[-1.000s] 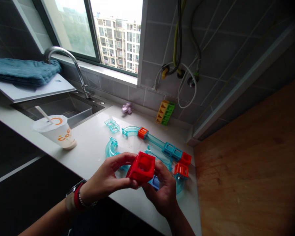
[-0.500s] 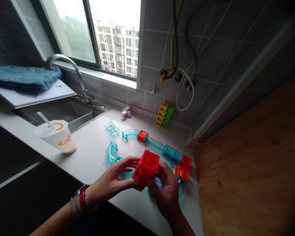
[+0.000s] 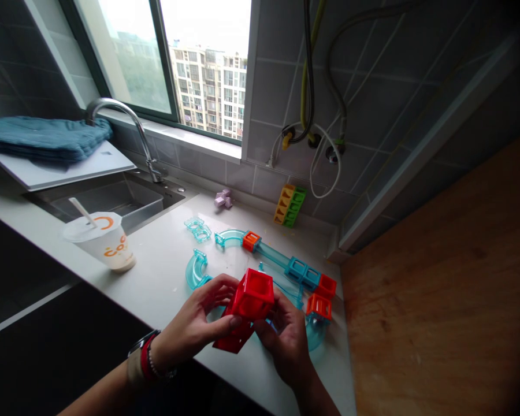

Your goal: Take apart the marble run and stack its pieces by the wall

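Both hands hold a red plastic cube (image 3: 252,301) made of square panels just above the white counter's (image 3: 160,260) front edge. My left hand (image 3: 197,326) pinches its left side, thumb underneath. My right hand (image 3: 286,335) grips its right and lower side. A flat red panel (image 3: 230,342) hangs off the cube's bottom. Behind the hands, clear teal track curves (image 3: 196,269) join a straight teal run (image 3: 281,260) with orange (image 3: 251,240), blue (image 3: 303,271) and red (image 3: 326,285) connector squares.
A paper cup with lid and straw (image 3: 100,240) stands at the left. A sink (image 3: 108,199) with a curved tap (image 3: 130,124) lies behind it. A yellow-green block stack (image 3: 290,205) and a small lilac piece (image 3: 223,199) lean near the tiled wall. A wooden panel (image 3: 437,289) fills the right.
The red cube has been turned in my hands and lowered a little. A red panel now hangs open below it.
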A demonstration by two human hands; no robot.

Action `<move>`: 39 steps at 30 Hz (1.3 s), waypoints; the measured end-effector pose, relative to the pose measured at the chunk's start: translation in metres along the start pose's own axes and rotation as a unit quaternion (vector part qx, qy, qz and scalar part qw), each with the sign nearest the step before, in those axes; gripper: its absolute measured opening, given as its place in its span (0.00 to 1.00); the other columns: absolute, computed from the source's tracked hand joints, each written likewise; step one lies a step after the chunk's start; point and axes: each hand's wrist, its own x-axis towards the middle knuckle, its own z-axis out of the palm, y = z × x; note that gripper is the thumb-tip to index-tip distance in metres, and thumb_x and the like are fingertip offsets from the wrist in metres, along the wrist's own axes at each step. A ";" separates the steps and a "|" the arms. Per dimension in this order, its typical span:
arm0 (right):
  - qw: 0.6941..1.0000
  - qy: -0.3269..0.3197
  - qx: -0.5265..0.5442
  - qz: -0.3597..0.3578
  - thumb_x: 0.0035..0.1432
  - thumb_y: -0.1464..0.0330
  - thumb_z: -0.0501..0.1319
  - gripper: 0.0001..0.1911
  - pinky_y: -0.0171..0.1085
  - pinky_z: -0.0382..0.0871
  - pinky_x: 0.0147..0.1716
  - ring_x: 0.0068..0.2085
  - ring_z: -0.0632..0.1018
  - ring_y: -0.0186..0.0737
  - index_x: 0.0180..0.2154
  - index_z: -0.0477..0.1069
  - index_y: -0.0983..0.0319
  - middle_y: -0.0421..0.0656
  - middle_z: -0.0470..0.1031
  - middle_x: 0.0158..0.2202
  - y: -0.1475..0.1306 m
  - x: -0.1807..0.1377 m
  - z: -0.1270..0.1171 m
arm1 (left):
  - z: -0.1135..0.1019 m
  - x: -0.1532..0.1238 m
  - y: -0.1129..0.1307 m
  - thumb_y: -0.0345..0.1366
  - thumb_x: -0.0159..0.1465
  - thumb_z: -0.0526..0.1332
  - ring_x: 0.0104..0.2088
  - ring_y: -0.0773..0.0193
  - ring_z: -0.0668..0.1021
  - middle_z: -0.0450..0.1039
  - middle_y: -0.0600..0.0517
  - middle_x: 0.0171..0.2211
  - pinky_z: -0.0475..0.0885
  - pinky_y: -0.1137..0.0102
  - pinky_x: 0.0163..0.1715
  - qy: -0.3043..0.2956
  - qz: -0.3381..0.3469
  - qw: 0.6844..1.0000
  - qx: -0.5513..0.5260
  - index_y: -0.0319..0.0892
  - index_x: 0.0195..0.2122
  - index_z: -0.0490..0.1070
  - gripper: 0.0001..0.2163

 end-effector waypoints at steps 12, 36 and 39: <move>0.991 0.082 0.063 0.088 0.56 0.56 0.71 0.21 0.35 0.71 0.31 0.31 0.75 0.37 0.47 0.78 0.62 0.44 0.78 0.35 0.017 0.004 0.006 | 0.015 0.006 -0.012 0.42 0.63 0.70 0.37 0.60 0.82 0.79 0.46 0.44 0.76 0.69 0.37 0.094 -0.093 0.977 -0.169 0.41 0.51 0.70 0.19; 0.970 0.243 0.025 -0.002 0.61 0.58 0.65 0.11 0.34 0.66 0.25 0.26 0.71 0.35 0.37 0.77 0.58 0.39 0.69 0.27 -0.022 0.030 0.003 | -0.020 0.096 0.026 0.44 0.70 0.58 0.25 0.64 0.80 0.81 0.43 0.42 0.73 0.72 0.22 -0.060 -0.019 0.887 -0.458 0.39 0.55 0.73 0.18; 0.971 0.237 -0.024 -0.009 0.64 0.59 0.63 0.10 0.34 0.67 0.26 0.28 0.72 0.35 0.39 0.77 0.57 0.39 0.70 0.29 -0.035 0.056 0.002 | -0.024 0.093 0.014 0.46 0.70 0.59 0.22 0.65 0.79 0.81 0.44 0.39 0.72 0.72 0.19 -0.066 -0.049 0.892 -0.445 0.38 0.53 0.73 0.19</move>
